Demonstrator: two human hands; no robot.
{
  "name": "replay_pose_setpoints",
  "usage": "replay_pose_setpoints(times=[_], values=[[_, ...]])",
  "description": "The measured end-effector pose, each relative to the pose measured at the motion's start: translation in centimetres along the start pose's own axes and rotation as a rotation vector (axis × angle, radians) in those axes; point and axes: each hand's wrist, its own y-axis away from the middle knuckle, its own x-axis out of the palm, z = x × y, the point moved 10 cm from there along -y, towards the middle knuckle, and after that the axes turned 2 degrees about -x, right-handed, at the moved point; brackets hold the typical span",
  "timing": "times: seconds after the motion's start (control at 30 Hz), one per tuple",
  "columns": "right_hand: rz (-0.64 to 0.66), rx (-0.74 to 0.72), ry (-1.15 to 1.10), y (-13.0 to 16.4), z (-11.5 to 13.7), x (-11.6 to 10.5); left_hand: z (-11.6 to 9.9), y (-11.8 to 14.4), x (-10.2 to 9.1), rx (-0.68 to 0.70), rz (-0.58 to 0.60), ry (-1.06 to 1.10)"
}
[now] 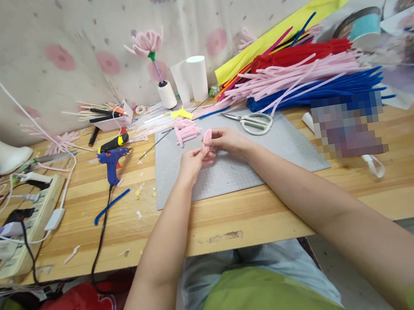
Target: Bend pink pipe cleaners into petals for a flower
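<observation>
Both my hands meet over the grey cutting mat (pixel 233 177). Between them is a bent pink pipe cleaner (pixel 207 136), folded into a small petal-like loop. My left hand (pixel 193 163) pinches its lower end, and my right hand (pixel 228 140) grips its side with the fingertips. Several pink pipe cleaner pieces (pixel 187 131) lie in a small pile on the mat just beyond my left hand. Scissors with pale handles (pixel 257 123) rest on the mat beyond my right hand, blades pointing left.
A blue glue gun (pixel 112 164) with its cord lies to the left, near a blue pipe cleaner (pixel 111 206). A pink flower (pixel 147 42) stands in a white holder (pixel 167 95). Bundles of red, pink and blue pipe cleaners (pixel 314 91) fill the back right. A power strip (pixel 38 221) sits far left.
</observation>
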Motion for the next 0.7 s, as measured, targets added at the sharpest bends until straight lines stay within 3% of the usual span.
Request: replay_pose_setpoints(times=[0.2,0.37,0.7], values=[[-0.047,-0.048,-0.025,-0.1,0.8,-0.7,0.4,0.2,0.9,-0.092,0.151,0.133],[-0.044,-0.077,-0.041,-0.1,1.2,-0.4,0.9,0.0,0.9,-0.129,0.206,0.191],[-0.018,-0.1,-0.04,-0.1,1.3,0.1,1.0,-0.2,0.3,-0.144,0.134,0.175]])
